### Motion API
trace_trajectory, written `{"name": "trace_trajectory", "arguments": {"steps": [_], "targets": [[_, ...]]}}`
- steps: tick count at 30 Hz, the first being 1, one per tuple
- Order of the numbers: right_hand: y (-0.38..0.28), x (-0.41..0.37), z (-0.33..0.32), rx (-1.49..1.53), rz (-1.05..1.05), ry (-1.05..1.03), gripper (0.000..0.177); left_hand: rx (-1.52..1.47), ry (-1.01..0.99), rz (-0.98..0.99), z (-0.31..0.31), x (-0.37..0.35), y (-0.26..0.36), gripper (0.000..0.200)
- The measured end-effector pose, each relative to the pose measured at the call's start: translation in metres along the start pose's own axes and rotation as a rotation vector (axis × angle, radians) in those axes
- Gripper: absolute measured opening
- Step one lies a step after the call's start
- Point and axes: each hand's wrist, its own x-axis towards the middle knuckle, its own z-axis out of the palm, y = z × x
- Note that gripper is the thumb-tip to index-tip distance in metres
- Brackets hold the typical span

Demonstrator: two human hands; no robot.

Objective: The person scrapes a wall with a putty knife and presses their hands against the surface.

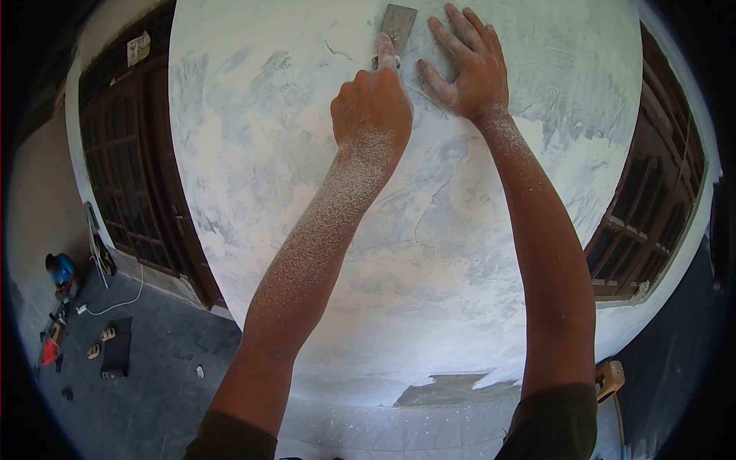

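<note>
My left hand [373, 103] is closed around the handle of a putty knife [399, 27], its index finger stretched along the tool. The flat metal blade points up and lies against, or very near, the white wall [399, 207]. Most of the handle is hidden in the fist. To the right, my right hand [471, 65] rests on the wall with its fingers spread and nothing in it. White dust covers both hands and my left forearm. Uneven patches of white filler and grey marks run over the wall.
A dark wooden door [123, 161] stands left, a wooden window [652, 192] right. On the grey floor [169, 368] lie sandals [93, 351], a dark mat [116, 349] and a white cable [123, 303]. A person in blue [61, 272] crouches far left. A wooden stool [610, 377] stands lower right.
</note>
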Motion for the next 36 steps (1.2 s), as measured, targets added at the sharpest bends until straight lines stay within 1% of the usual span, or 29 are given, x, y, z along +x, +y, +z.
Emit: {"name": "trace_trajectory", "arguments": {"steps": [2,4,5,7,8,10,13,14,15,18,19,22,24,28,30,31,34,36], "targets": [[0.001,0.0,0.005,-0.011,-0.003,0.021,0.068,0.02,-0.023,0.009,-0.001,-0.008,-0.001,0.052],[0.001,0.0,0.003,-0.01,0.002,0.018,0.068,0.072,-0.12,-0.021,-0.003,-0.035,-0.003,0.053],[0.001,0.0,0.003,-0.011,0.006,0.013,0.068,0.075,-0.122,-0.02,-0.004,-0.037,-0.004,0.053],[0.0,-0.001,0.002,-0.011,0.012,0.01,0.068,0.063,-0.226,-0.064,-0.005,-0.039,-0.006,0.053],[0.0,0.0,0.002,-0.01,0.013,0.006,0.067,0.063,-0.226,-0.065,-0.005,-0.033,-0.005,0.053],[-0.001,-0.001,0.001,0.004,0.012,0.002,0.067,0.073,-0.093,-0.01,-0.007,-0.017,-0.001,0.053],[0.0,0.001,0.001,0.002,0.006,0.01,0.067,0.104,-0.056,0.009,-0.013,-0.002,0.009,0.053],[0.0,0.0,0.001,-0.004,0.008,0.015,0.066,0.109,-0.009,0.038,-0.01,-0.006,0.006,0.054],[-0.001,-0.001,0.001,-0.005,0.009,0.014,0.066,0.109,-0.01,0.039,-0.008,-0.013,0.004,0.054],[0.0,0.0,0.001,0.016,0.01,0.027,0.066,0.126,-0.192,-0.033,-0.012,-0.037,0.0,0.056],[0.0,0.0,0.001,0.001,0.006,0.026,0.067,0.128,-0.194,-0.032,-0.011,-0.037,-0.001,0.056],[-0.001,0.002,0.001,-0.006,0.0,0.023,0.067,0.12,-0.153,-0.023,-0.007,-0.023,-0.003,0.055],[-0.001,0.001,0.0,-0.002,0.0,0.016,0.067,0.1,-0.007,0.022,-0.006,-0.005,-0.001,0.055],[0.0,0.0,0.0,-0.005,0.012,0.001,0.067,0.068,-0.062,-0.021,-0.007,-0.016,0.0,0.054],[0.0,0.001,0.001,-0.011,0.011,0.006,0.067,0.08,-0.163,-0.069,-0.011,-0.035,-0.002,0.052],[0.0,0.001,0.002,-0.017,0.004,0.011,0.067,0.08,-0.164,-0.066,-0.009,-0.037,-0.005,0.052],[0.001,0.001,0.0,-0.017,0.0,0.016,0.067,0.043,-0.15,-0.056,-0.005,-0.031,-0.008,0.052],[0.0,0.001,0.0,-0.008,0.001,0.013,0.067,0.04,-0.013,-0.021,-0.004,-0.014,-0.008,0.053]]}}
